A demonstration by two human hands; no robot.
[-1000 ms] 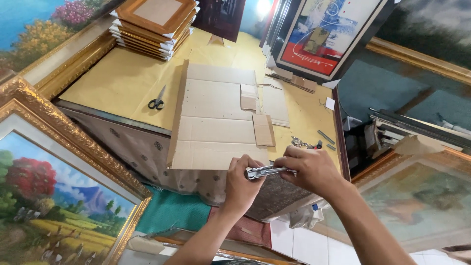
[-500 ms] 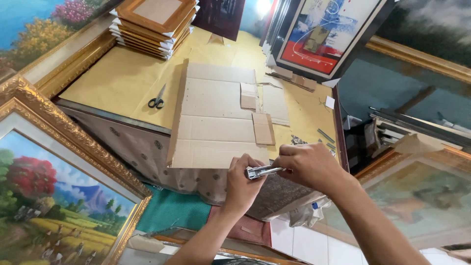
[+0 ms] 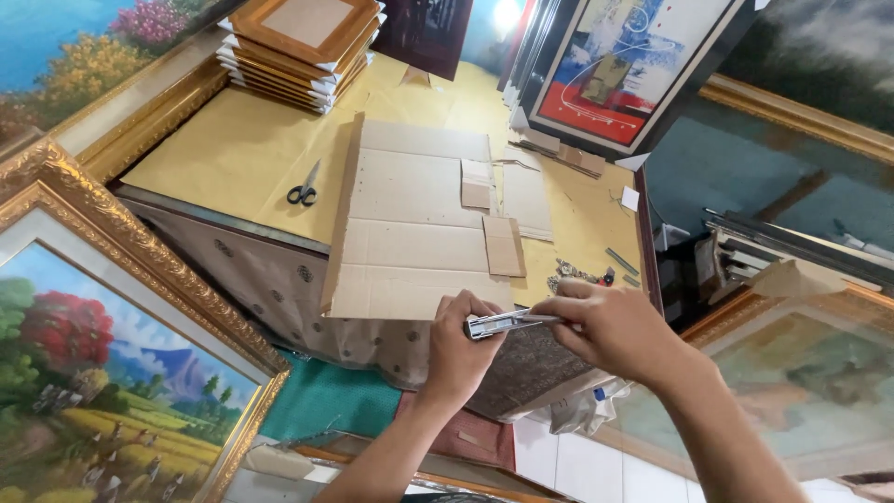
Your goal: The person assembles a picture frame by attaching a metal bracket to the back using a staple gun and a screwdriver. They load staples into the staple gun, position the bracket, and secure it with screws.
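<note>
While both hands meet at the near edge of the counter [image 3: 223, 158], a small silvery metal tool [image 3: 507, 323], perhaps a stapler or cutter, lies between them; its exact kind is hard to make out. The left hand [image 3: 463, 346] wraps its fingers [image 3: 453, 307] round the tool's left end, so that end is mostly hidden. The right hand [image 3: 610, 326] pinches the other end between thumb and fingertips, covering it too. Both forearms run out of the bottom of the view.

Just beyond the hands a flattened cardboard sheet [image 3: 410, 224] lies on the counter's yellowish paper cover, with two smaller cardboard pieces [image 3: 504, 246] on its right side. A heap of small dark metal bits [image 3: 570, 274] sits close behind the right hand, too small to identify. Black-handled scissors [image 3: 304, 186] lie well to the left of the cardboard. A stack of wooden frames [image 3: 298, 37] at the far corner is cut off by the top edge. The gilt-framed landscape painting [image 3: 102, 363] at left is cropped by the picture's edge, as is another framed canvas [image 3: 810, 382] at right.
</note>
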